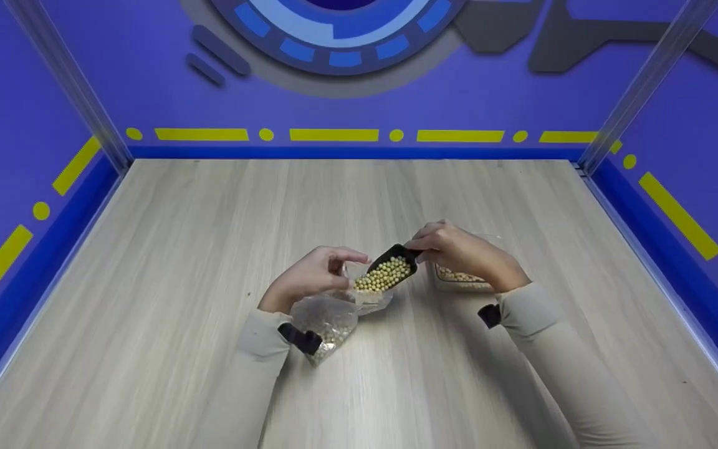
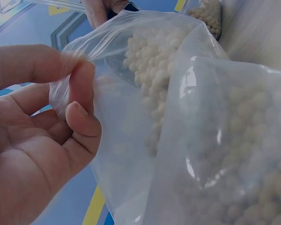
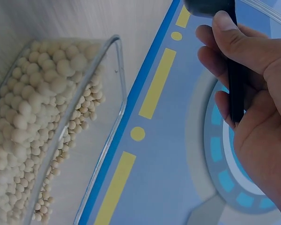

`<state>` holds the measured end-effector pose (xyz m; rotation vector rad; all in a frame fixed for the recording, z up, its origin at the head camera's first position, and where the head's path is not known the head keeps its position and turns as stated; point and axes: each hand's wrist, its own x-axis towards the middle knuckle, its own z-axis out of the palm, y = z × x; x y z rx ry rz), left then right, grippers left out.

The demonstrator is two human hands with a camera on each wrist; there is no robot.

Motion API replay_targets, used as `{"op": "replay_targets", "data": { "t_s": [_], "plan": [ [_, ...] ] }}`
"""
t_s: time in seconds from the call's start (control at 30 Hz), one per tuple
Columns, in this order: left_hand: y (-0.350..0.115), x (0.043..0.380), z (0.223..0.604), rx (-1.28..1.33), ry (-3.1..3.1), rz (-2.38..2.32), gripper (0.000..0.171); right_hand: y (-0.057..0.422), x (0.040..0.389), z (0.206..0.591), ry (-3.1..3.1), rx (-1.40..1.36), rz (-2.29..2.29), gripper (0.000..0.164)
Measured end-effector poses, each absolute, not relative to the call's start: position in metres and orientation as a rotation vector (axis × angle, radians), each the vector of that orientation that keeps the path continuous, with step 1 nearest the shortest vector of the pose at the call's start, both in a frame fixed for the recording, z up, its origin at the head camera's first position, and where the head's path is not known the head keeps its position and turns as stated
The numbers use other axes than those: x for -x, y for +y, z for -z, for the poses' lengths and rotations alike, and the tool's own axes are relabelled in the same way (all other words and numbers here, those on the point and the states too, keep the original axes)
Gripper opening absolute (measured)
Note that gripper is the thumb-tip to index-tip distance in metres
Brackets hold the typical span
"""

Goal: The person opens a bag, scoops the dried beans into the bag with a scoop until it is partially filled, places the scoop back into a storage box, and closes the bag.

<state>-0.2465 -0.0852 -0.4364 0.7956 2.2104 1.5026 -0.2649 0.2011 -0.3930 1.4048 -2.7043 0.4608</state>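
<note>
My left hand pinches the mouth of a clear plastic bag between thumb and fingers. Pale round beans, like soybeans, lie in the bag's lower part. In my right hand I grip the handle of a black scoop, tilted down to the left, its tip at the bag's mouth. Yellowish beans fill the scoop. The left wrist view shows beans behind the bag's film. Under my right forearm stands a clear container holding more beans, partly hidden by that arm.
A wood-grain table lies beneath everything. Blue walls with yellow dashes enclose its back and sides. Black wrist straps sit on both sleeves.
</note>
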Motion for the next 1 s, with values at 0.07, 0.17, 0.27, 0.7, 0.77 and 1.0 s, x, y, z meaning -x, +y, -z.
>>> {"op": "replay_targets", "data": {
  "t_s": [0.07,0.17,0.27,0.7,0.77,1.0],
  "plan": [
    [-0.085,0.247,0.434,-0.801,2.213,-1.495,0.051,0.201,0.264,0.391,-2.703,-1.401,-0.461,0.029],
    [-0.086,0.247,0.432,-0.788,2.197,-1.499,0.052,0.201,0.264,0.389,-2.698,-1.405,-0.457,0.029],
    [-0.086,0.247,0.429,-0.774,2.171,-1.511,0.053,0.201,0.263,0.387,-2.697,-1.406,-0.455,0.029],
    [-0.09,0.249,0.419,-0.841,2.155,-1.528,0.053,0.2,0.26,0.376,-2.681,-1.383,-0.428,0.03],
    [-0.091,0.25,0.418,-0.851,2.157,-1.528,0.052,0.2,0.259,0.375,-2.682,-1.371,-0.423,0.03],
    [-0.094,0.25,0.413,-0.847,2.151,-1.53,0.053,0.201,0.256,0.37,-2.666,-1.336,-0.395,0.029]
  ]
}}
